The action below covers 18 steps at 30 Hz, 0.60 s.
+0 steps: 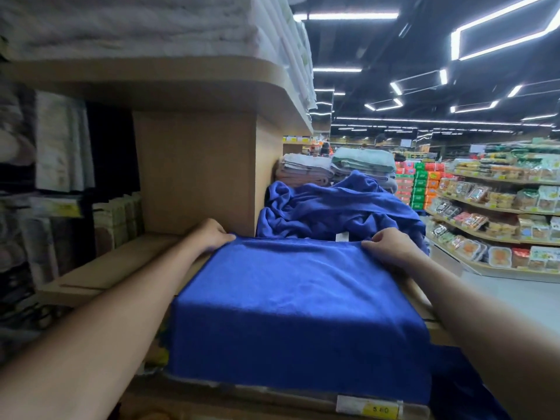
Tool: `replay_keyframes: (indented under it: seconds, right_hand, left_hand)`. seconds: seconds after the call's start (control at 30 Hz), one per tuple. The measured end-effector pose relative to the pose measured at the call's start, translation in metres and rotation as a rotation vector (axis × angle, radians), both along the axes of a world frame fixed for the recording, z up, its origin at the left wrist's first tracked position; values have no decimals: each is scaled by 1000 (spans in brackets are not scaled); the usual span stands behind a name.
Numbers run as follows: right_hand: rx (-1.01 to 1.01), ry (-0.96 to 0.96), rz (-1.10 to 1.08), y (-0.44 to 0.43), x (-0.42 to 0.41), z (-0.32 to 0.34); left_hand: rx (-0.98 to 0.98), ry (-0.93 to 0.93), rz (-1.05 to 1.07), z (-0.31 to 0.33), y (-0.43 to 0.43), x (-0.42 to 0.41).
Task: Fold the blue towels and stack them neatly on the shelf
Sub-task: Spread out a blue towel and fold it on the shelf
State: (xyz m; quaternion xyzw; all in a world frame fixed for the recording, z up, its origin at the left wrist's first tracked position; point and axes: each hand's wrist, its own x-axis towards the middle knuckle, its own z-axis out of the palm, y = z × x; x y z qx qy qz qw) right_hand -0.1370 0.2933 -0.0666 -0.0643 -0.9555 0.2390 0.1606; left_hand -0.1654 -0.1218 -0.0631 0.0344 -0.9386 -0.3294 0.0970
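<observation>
A blue towel (297,304) lies spread flat over the wooden shelf (121,268) in front of me, its near edge hanging over the shelf's front. My left hand (212,234) pinches its far left corner. My right hand (391,247) pinches its far right corner. Just behind the flat towel sits a crumpled heap of blue towels (339,207), with a white label showing at its front.
Folded pink and green towels (336,168) are stacked behind the blue heap. A wooden upright (197,171) and an upper shelf with white towels (136,25) stand to the left. Grocery shelves (500,207) line the aisle at right. A yellow price tag (380,409) sits on the shelf front.
</observation>
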Motion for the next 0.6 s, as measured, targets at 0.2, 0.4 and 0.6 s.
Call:
replay_keyframes:
  seconds: [0.2,0.4,0.6]
  right_hand:
    - [-325,117,115,3,-2,-1]
    - [-630,62,157,3,9,25]
    - [-614,157,152,-8,-7,86]
  left_hand:
    - [346,142,-36,-6,-1,-7]
    - [652,339,-83,15,-1,1]
    - [847,328,-129,63,1,-5]
